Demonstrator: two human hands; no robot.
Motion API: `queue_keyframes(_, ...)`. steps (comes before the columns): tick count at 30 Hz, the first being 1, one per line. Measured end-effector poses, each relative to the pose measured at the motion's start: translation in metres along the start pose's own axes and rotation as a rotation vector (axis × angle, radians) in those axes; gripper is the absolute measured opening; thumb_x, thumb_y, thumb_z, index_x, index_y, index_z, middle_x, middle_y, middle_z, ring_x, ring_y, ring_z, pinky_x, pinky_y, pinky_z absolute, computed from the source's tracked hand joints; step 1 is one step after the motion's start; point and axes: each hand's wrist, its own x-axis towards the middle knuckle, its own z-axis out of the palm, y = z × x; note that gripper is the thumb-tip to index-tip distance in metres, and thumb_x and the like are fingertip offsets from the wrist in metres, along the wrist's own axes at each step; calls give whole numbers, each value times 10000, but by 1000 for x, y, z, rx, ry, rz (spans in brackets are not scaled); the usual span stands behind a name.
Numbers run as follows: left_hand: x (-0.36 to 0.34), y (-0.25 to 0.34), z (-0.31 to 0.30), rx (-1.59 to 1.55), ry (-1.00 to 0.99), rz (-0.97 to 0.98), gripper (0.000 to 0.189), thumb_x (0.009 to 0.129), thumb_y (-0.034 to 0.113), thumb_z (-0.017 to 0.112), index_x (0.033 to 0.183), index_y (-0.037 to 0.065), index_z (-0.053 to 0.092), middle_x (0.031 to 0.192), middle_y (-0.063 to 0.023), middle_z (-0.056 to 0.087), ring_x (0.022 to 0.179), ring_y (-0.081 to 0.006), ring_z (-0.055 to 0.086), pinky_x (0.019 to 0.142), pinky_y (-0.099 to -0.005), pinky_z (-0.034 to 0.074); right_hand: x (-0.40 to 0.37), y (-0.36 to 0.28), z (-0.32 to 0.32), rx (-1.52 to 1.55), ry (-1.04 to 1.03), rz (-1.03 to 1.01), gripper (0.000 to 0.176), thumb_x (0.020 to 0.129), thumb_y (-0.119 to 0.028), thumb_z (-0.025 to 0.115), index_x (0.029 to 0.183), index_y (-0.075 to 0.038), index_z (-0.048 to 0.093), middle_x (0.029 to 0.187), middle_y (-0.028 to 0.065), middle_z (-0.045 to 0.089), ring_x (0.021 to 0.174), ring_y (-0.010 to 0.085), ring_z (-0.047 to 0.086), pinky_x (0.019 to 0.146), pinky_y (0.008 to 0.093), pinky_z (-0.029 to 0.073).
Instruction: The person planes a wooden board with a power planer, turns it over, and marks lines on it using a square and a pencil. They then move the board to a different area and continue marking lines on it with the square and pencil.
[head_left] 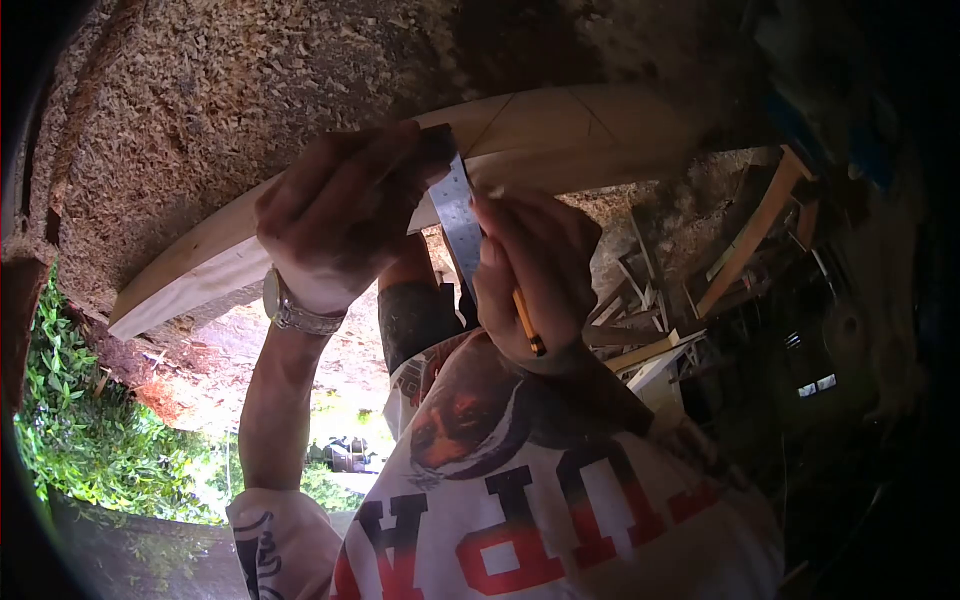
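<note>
Two bare hands meet over one long plank of pale, smooth-planed wood, which runs from lower left to upper right across a bed of coarse, curly wood shavings. Its top face is clean and light, and a few thin, slanting pencil lines cross it near the middle. The lens makes its straight edges look bowed. The left hand has its grip clenched around the dark upper end of one steel square. This is a flat, grey metal blade with fine graduations, and it lies across the plank's near edge and reaches down between the two hands. The right hand, just beside the blade and touching it, has its grip closed on one pencil, an orange-yellow shaft with a dark end that juts out below the fingers. Its marking tip is hidden behind the hand. One metal-link wristwatch sits on the left wrist. Below is a white T-shirt printed with red block letters and a dog's head. At right lies a loose heap of pale offcuts, too jumbled to count. Leafy green plants fill the lower left.
</note>
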Motion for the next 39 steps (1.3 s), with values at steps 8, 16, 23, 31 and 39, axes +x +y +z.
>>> queue_keyframes(8, -2, -3, -1, -34, -12, 16, 310, 771, -4, 879, 1068, 10, 789, 978, -115, 765, 837, -205, 759, 681, -314, 618, -22, -9, -24, 1, -86, 117, 243, 904, -15, 681, 1130, 67, 717, 1051, 155, 740, 992, 301, 679, 916, 422, 477)
queue_keyframes(16, 0, -2, -1, -58, 11, 33, 307, 779, -15, 866, 1075, 14, 788, 978, -108, 767, 837, -204, 762, 695, -314, 619, 6, 7, -3, 14, -53, -26, 346, 855, -19, 763, 1189, 47, 697, 1103, 150, 725, 1009, 315, 667, 912, 417, 488)
queue_keyframes(23, 2, -2, -2, -24, 9, 50, 291, 778, -13, 861, 1059, 18, 788, 973, -107, 770, 842, -210, 766, 698, -319, 617, -6, -5, -32, 58, -93, 65, 259, 894, 40, 676, 1147, 62, 724, 1041, 160, 732, 987, 310, 679, 872, 404, 536)
queue_keyframes(31, 1, -8, 4, -22, 71, 107, 278, 752, 79, 903, 1007, 62, 794, 877, -67, 749, 699, -202, 730, 591, -327, 581, 6, 2, -19, 22, -128, -3, 281, 880, 28, 713, 1160, 51, 730, 1073, 150, 745, 990, 303, 679, 890, 412, 522)
queue_keyframes(39, 5, 5, -3, -14, -15, 17, 210, 794, 8, 844, 995, 33, 790, 942, -97, 772, 802, -202, 744, 684, -321, 604, -66, 10, -33, 139, -253, 414, 195, 1012, -66, 582, 1110, 32, 720, 1041, 165, 735, 1002, 269, 691, 885, 368, 536)
